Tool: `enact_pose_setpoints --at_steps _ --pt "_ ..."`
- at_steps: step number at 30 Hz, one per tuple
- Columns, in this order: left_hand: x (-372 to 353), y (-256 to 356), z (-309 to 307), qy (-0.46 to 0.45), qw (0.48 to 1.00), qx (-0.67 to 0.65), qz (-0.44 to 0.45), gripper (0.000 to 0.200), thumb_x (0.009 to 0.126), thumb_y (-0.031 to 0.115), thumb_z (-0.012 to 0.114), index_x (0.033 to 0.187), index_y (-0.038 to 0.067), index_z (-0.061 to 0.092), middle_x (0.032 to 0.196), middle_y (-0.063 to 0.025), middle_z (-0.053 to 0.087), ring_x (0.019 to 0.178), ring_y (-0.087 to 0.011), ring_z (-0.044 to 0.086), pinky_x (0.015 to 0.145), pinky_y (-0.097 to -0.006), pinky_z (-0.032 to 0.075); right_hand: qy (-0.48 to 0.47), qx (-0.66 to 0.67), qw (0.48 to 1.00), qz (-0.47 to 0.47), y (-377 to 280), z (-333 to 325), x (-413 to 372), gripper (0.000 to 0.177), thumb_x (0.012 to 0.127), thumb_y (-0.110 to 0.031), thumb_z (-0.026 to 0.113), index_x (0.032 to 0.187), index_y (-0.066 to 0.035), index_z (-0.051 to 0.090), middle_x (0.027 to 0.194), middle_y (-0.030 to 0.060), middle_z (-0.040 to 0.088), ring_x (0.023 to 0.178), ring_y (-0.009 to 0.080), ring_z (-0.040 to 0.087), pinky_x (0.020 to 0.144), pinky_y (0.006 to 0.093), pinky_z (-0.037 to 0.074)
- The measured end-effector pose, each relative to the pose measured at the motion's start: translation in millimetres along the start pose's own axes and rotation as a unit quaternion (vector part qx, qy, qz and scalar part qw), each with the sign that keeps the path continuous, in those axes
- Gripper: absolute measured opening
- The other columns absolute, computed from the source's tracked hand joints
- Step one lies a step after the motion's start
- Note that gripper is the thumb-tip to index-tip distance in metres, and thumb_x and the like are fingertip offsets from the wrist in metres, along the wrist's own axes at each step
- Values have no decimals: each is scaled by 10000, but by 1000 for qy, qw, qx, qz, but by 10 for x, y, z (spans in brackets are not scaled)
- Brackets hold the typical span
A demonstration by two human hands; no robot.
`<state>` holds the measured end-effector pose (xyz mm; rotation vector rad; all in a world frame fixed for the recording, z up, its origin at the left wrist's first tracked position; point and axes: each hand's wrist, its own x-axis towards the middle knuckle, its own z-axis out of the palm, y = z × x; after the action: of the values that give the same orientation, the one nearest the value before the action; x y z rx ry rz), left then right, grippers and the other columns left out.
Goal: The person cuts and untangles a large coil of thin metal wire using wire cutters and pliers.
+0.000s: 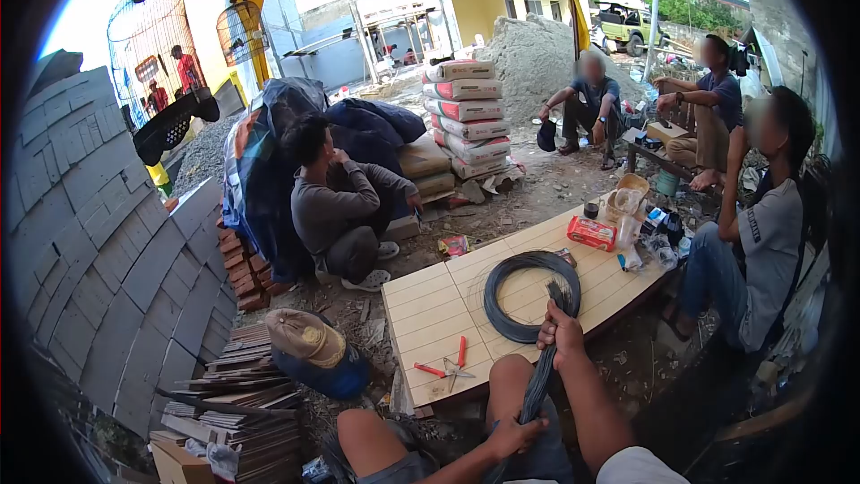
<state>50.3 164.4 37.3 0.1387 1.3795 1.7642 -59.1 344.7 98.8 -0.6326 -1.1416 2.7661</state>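
A bundle of dark wire lengths runs slantwise over my lap. My right hand is closed around its upper part, and the cut ends fan out just above the fist. Lower down, my left hand wraps round the same bundle near my knee. Behind the right hand, a coil of dark wire lies flat on the low tan table. Pliers with red handles rest on the table to the left, their handles spread apart. Neither hand touches the coil's left side or the pliers.
A red packet, cups and plastic bags crowd the table's far right end. A cap sits on a blue container at left, beside stacked thin boards. Several people sit or squat around. Stacked cement bags and grey blocks stand beyond.
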Motion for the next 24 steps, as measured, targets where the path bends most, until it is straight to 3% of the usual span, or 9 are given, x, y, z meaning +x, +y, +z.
enact_pose_setpoints --at_steps 7,9,11,15,21,24 --pt "62 26 -64 17 998 -55 29 218 936 179 696 1077 84 561 632 52 416 449 -67 374 412 -251 291 68 92 993 -7 240 -277 347 356 964 -395 644 727 -185 480 530 -61 387 422 102 375 461 311 368" --pt "90 6 -103 27 996 -82 0 208 939 177 693 1074 87 564 637 53 416 449 -64 371 412 -249 289 86 142 986 2 430 -498 542 350 965 -407 639 741 -187 484 527 -62 388 425 104 380 465 321 374" --pt "123 6 -171 35 994 -100 -20 199 941 174 691 1071 89 566 641 55 417 449 -60 369 411 -246 287 92 154 984 12 658 -749 684 344 966 -407 638 750 -186 485 527 -63 386 429 104 384 469 323 374" --pt "150 -44 -242 25 998 -57 -24 199 947 189 686 1072 94 563 645 59 415 461 -54 375 412 -246 288 104 128 986 16 610 -613 648 324 969 -399 633 771 -184 492 529 -66 383 437 104 391 482 319 375" --pt "122 61 -265 -24 998 -21 -52 202 941 197 688 1067 103 563 645 65 412 466 -52 376 418 -243 294 29 44 997 50 440 -428 581 221 963 -279 638 804 -171 529 578 -56 441 482 105 434 517 312 402" --pt "97 75 -279 -15 996 -34 -84 189 939 188 684 1061 109 564 642 67 401 464 -53 369 420 -242 296 -55 26 992 112 472 -491 707 161 941 -201 642 821 -120 571 616 -15 515 521 139 521 561 356 490"
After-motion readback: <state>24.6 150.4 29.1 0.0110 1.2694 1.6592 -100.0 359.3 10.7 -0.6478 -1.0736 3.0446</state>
